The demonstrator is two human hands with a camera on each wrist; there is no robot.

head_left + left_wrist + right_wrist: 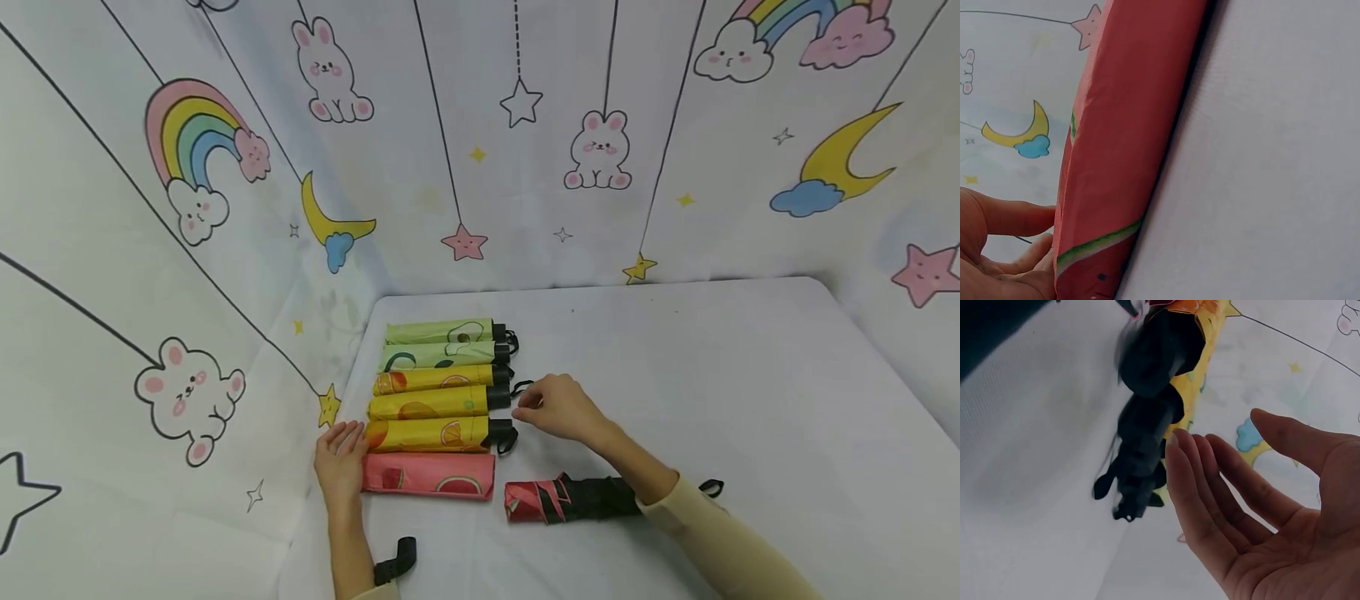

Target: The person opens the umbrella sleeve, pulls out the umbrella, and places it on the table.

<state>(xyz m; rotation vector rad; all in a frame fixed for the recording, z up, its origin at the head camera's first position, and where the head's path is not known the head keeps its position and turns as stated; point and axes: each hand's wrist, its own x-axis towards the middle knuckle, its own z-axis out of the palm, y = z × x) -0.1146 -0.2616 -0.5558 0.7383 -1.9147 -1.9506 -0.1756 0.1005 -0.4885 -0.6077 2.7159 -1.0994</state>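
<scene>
My left hand (341, 462) lies at the left ends of the row, its fingers by the lowest yellow umbrella (427, 435) and the pink watermelon-print umbrella sleeve (427, 476). In the left wrist view, the fingers meet the edge of that sleeve (1129, 125); whether they press on it I cannot tell. Beside the black handles of the yellow umbrellas hovers my right hand (558, 407). Its fingers (1194, 481) are gently bent with nothing between them. Below it lies a red-and-black folded umbrella (570, 498), partly hidden by the right forearm.
Two green avocado-print umbrellas (438, 356) top the row, above the middle yellow umbrella (427, 403) and another yellow one (431, 380). Handles and wrist loops point right. The white table (712, 358) meets a patterned cloth backdrop (525, 200) at the back and left.
</scene>
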